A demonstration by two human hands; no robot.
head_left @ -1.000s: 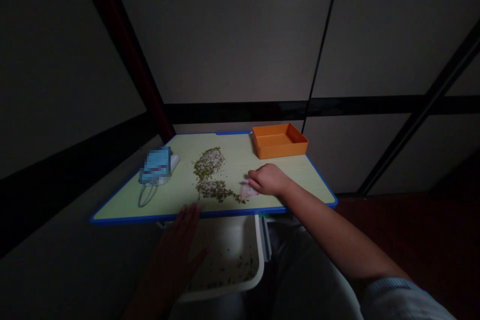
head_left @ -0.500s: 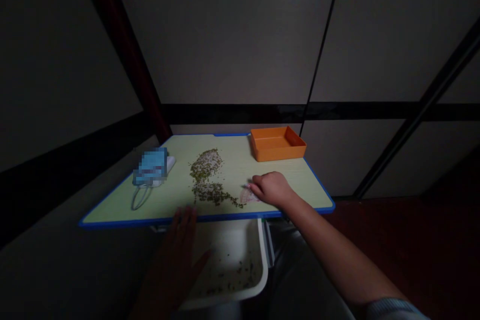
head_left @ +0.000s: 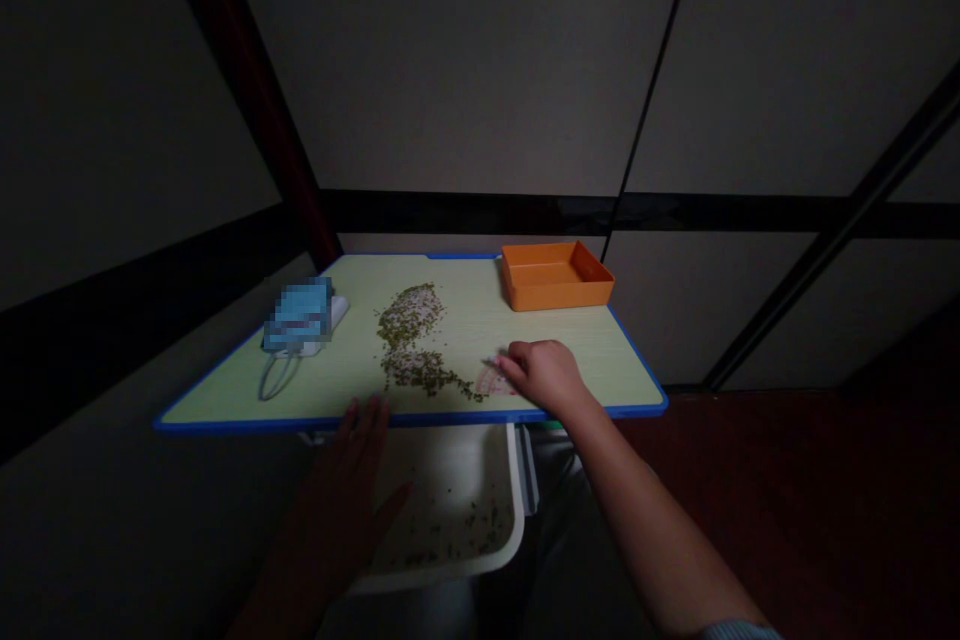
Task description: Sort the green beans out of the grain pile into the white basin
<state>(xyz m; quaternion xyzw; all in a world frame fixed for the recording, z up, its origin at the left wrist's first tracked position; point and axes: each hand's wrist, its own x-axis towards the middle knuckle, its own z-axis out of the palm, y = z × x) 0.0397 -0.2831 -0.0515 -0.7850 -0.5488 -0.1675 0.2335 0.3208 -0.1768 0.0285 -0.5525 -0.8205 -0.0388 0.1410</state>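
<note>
A pile of small green and pale beans (head_left: pixel 411 345) lies spread on the middle of a pale desk with a blue rim (head_left: pixel 247 388). My right hand (head_left: pixel 544 372) rests on the desk to the right of the pile, fingers curled on a small pinkish scraper (head_left: pixel 491 380) whose edge touches the nearest beans. My left hand (head_left: pixel 346 490) is below the desk's front edge, fingers spread flat against the rim of a white tray (head_left: pixel 516 510) that holds some scattered beans.
An orange box (head_left: pixel 555 275) stands at the desk's far right corner. A blurred blue object with a white cable loop (head_left: pixel 296 325) lies at the left. Dark wall panels rise behind the desk. My lap is under the tray.
My right hand with the scraper has stayed close to the front edge by the beans. The view has shifted slightly; the tray and left hand stay below the edge.
</note>
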